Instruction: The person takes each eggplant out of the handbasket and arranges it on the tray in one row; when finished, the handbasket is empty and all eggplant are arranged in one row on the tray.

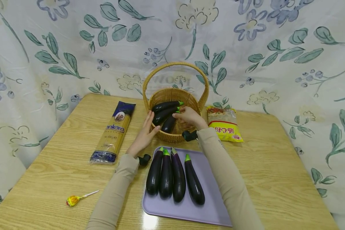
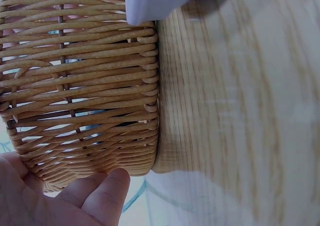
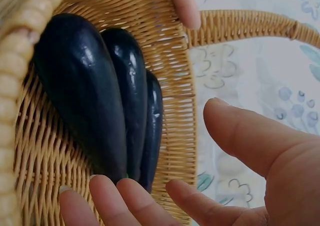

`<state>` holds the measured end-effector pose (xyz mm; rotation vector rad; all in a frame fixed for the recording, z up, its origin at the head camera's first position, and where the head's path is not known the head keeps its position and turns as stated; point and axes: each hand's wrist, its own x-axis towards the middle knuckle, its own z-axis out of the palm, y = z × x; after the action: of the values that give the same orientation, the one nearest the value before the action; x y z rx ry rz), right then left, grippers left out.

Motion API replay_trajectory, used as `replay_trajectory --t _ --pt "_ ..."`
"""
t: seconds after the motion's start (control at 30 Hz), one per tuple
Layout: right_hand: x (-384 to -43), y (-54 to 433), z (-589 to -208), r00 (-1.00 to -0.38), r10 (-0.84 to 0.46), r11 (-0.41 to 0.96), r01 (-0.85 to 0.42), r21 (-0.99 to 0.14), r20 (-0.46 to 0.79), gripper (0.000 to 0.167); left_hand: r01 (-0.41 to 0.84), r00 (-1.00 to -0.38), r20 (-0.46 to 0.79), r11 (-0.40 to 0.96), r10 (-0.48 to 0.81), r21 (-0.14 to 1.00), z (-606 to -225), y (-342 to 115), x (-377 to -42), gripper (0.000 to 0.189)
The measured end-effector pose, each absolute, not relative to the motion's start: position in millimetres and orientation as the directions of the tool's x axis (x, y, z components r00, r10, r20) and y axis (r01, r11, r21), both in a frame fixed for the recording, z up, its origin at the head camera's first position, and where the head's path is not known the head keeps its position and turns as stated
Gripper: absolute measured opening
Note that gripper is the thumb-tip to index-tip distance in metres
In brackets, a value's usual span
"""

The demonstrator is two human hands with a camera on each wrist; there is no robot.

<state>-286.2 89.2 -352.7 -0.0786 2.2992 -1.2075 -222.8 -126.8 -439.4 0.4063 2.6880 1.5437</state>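
A wicker basket (image 1: pixel 171 138) with a tall arched handle stands at the back of the table. Inside it lie three dark eggplants (image 3: pixel 82 91), side by side. My left hand (image 1: pixel 143 136) rests against the basket's left side; in the left wrist view its fingers (image 2: pixel 107 198) touch the woven wall. Over the basket's right half is my right hand (image 1: pixel 194 117), by the stem ends of the eggplants. The right wrist view shows its thumb spread from loosely bent fingers (image 3: pixel 110 201), holding nothing. Several more eggplants (image 1: pixel 166 179) lie in a row on a lilac tray (image 1: pixel 211 188) in front.
To the left of the basket lies a pack of spaghetti (image 1: pixel 112 134). A yellow and red bag of pasta (image 1: pixel 224 126) leans close by the basket's right side. Near the front left of the wooden table (image 1: pixel 46 179) is a wrapped lollipop (image 1: pixel 74 200). A floral curtain hangs behind.
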Motion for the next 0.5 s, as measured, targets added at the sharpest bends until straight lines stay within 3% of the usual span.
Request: replay_trajectory --t 0.5 --pt "-293.3 86.4 -361.4 -0.845 -0.255 0.574 0.259 -0.776 -0.471 0.071 0.214 -0.966 0.112 0.479 0.232 0.852 -441.1 -127.5 -223.1 0.072"
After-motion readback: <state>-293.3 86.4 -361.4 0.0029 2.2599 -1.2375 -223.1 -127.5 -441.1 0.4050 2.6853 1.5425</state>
